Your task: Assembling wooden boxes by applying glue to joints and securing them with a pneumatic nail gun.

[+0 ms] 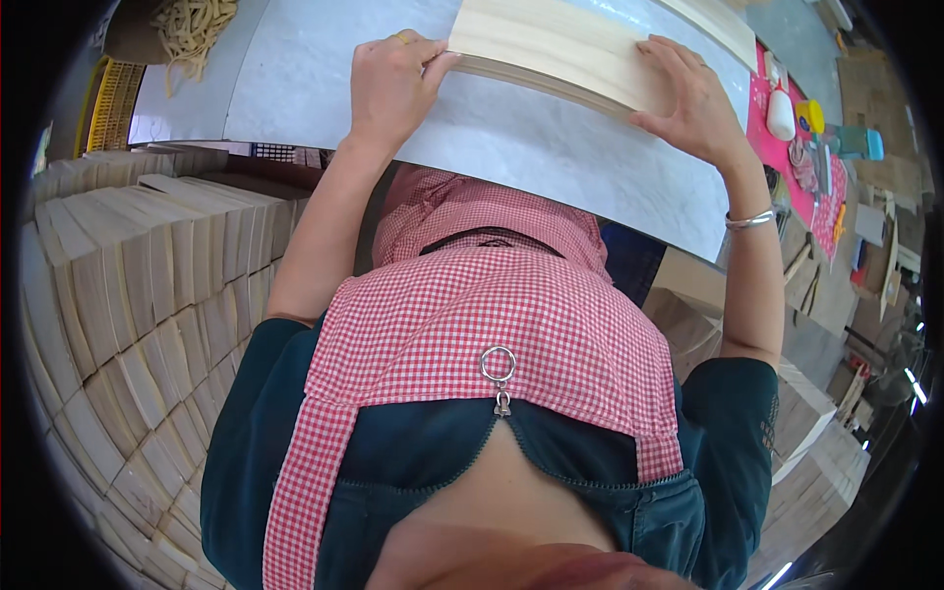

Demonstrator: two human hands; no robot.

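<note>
A pale wooden board lies on the table's light marbled top, long and flat. Its front edge looks layered, as if thin boards are stacked; how many I cannot tell. At the board's left front corner, my left hand is closed, thumb and curled fingers pinching the corner. My right hand grips the right end, fingers on the top face and thumb at the front edge. The far side of the board runs out of view.
Stacked wooden blocks rise at my left. A bundle of tan bands sits far left, near a yellow basket. On a pink cloth to the right stand a white bottle and a yellow tub. Another wooden piece lies beyond the board.
</note>
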